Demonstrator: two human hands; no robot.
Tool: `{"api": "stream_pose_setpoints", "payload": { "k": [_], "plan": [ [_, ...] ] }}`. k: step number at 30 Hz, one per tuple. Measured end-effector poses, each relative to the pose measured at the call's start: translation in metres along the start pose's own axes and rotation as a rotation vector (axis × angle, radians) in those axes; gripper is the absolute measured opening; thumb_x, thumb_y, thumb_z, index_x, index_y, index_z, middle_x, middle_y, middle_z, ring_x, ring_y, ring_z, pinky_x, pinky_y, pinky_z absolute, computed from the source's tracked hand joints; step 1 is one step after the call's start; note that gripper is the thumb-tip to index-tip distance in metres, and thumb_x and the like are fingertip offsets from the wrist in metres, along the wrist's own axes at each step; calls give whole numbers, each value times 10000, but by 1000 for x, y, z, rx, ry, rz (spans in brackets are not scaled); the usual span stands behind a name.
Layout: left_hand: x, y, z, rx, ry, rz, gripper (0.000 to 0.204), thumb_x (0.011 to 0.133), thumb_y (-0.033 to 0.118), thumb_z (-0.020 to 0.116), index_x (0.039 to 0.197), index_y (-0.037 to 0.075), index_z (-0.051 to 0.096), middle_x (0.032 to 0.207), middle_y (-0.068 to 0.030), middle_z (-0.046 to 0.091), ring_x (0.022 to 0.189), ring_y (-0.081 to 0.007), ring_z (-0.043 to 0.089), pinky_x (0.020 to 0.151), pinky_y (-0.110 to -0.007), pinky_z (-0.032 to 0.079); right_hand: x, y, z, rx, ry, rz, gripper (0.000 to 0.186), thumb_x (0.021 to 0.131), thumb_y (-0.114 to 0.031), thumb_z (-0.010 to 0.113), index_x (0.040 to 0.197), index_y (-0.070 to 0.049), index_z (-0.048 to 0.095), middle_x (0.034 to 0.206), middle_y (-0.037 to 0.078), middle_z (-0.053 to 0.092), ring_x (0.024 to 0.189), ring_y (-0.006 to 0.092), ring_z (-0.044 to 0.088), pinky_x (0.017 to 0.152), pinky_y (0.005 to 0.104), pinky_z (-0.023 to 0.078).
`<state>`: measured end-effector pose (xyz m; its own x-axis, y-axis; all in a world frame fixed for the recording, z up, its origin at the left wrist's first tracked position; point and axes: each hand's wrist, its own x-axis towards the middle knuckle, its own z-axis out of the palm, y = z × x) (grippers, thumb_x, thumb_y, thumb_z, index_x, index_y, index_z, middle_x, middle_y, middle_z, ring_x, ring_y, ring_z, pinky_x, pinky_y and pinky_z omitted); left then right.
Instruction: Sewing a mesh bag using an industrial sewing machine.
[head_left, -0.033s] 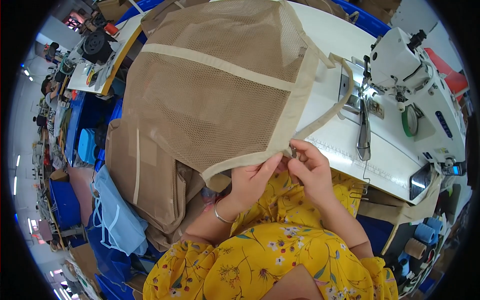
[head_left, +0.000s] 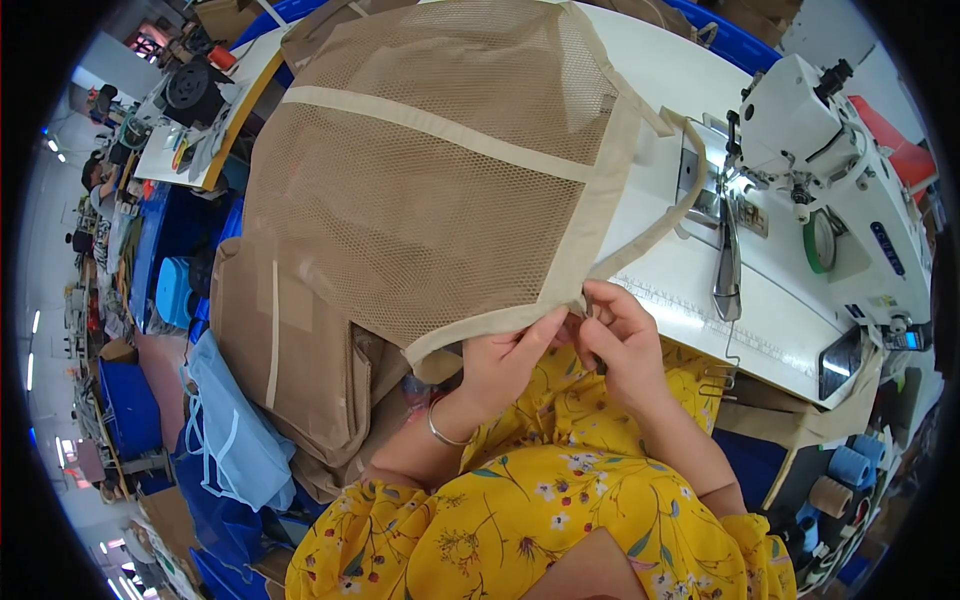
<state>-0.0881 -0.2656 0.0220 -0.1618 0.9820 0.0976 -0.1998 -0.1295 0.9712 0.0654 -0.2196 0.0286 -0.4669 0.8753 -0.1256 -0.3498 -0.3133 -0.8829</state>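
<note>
A tan mesh piece (head_left: 430, 200) with pale binding strips spreads over the sewing table (head_left: 785, 360), a long loose strap (head_left: 665, 238) trailing from its right. My left hand (head_left: 500, 375) pinches the bound lower corner. Beside it, my right hand (head_left: 625, 350) is closed on a small dark tool, apparently thread snips (head_left: 590, 310), at that corner; some fingertips are hidden. The white sewing machine (head_left: 800, 120), with a metal attachment (head_left: 728, 270), stands right of the mesh.
Folded brown fabric (head_left: 280, 370) and a light blue piece (head_left: 230, 420) lie at left. A blue stool (head_left: 174, 288), another machine table (head_left: 170, 148) and a co-worker (head_left: 100, 185) are farther left. Thread cones (head_left: 848, 466) sit lower right, below a phone (head_left: 838, 365).
</note>
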Motion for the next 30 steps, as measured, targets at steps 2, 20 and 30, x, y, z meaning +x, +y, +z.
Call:
{"api": "stream_pose_setpoints", "payload": {
  "k": [2, 20, 30],
  "plan": [
    [1, 2, 3, 3, -32, -2, 205, 984, 55, 557, 1129, -50, 657, 988, -55, 690, 864, -105, 653, 769, -238, 542, -5, -2, 1, -76, 54, -50, 406, 873, -121, 720, 1241, -10, 591, 999, 73, 673, 903, 127, 650, 796, 278, 529],
    [-2, -12, 5, -48, 39, -91, 211, 1003, 83, 518, 1064, -59, 662, 958, -100, 701, 819, -132, 659, 732, -254, 537, 1, -31, 0, -931, 102, -380, 331, 882, -202, 715, 1143, -13, 633, 879, 140, 692, 742, 224, 688, 676, 297, 543],
    [-2, -15, 0, -74, 10, -83, 200, 992, 82, 556, 1104, -34, 674, 988, -62, 699, 838, -102, 656, 736, -226, 534, 6, -22, -5, -1223, 16, -520, 276, 875, -269, 717, 1023, -75, 585, 801, 102, 683, 667, 282, 672, 586, 356, 524]
  ]
}}
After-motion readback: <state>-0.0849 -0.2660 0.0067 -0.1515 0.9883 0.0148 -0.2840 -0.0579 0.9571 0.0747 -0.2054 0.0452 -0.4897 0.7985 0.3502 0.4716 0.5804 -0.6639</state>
